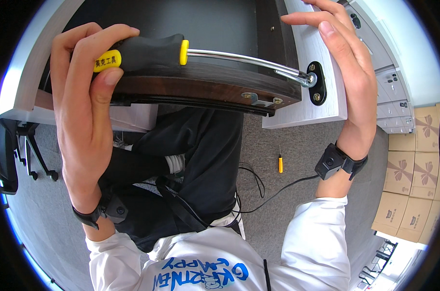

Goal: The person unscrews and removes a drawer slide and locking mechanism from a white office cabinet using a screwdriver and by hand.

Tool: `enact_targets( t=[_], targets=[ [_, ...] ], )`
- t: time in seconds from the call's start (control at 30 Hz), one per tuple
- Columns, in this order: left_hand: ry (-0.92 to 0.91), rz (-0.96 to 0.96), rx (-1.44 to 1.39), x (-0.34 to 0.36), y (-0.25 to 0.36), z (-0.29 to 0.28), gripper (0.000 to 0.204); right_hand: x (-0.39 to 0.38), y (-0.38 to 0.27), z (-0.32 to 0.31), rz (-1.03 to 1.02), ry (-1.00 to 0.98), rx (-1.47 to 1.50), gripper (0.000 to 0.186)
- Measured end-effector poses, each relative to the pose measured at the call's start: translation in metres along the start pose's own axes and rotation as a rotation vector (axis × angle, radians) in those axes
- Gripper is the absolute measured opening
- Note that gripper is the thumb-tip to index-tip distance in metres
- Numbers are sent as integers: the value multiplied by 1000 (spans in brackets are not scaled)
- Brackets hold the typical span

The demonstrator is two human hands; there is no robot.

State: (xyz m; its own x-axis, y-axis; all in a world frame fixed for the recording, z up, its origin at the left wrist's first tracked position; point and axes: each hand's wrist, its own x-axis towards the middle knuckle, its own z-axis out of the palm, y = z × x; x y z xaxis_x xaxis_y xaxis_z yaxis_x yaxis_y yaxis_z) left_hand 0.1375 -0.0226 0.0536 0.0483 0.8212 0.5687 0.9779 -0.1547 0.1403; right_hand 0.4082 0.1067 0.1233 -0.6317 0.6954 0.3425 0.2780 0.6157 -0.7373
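My left hand (86,82) is wrapped around the black and yellow handle of a large screwdriver (152,51), thumb pressed under it. The metal shaft runs right and meets a round silver metal fitting (312,80) on a black oval plate (318,97), which has a screw at each end. That plate sits on the inner face of a white wood-grain panel (305,114). Beside the panel's outer edge, my right hand (348,58) has its fingers stretched out, the fingertips over the panel. Below the shaft is the edge of a dark brown drawer (205,87) with a metal catch plate (262,100).
A small yellow-handled screwdriver (280,164) lies on the grey carpet, near a black cable (259,182). Cardboard boxes (404,174) are stacked at the right, next to white drawer cabinets (392,92). A black wheeled chair (28,145) stands at the left.
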Motion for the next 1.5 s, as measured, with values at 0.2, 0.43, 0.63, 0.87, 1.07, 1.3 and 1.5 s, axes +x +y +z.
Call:
enact_targets(
  t=[0.2,0.43,0.63,0.87,1.07,1.3,1.5],
  targets=[
    [-1,7,-11,0,0,0,31,0,1,-1,-4,-1,-6,38],
    [73,62,1,0,2,8,29,-3,1,-6,1,2,-20,37],
    [70,72,-22,2,-1,3,29,5,25,-8,-51,-29,-73,37],
    [16,110,-26,23,3,-2,27,-2,2,-8,-10,-22,-119,39],
    [-139,-51,-165,23,10,-2,29,-2,2,-4,65,-33,-114,37],
    [-118,30,-196,34,15,-4,26,-3,1,-5,9,-22,-102,37],
    [-35,-51,-196,29,4,8,31,-3,0,-3,19,-14,-110,37]
  ],
)
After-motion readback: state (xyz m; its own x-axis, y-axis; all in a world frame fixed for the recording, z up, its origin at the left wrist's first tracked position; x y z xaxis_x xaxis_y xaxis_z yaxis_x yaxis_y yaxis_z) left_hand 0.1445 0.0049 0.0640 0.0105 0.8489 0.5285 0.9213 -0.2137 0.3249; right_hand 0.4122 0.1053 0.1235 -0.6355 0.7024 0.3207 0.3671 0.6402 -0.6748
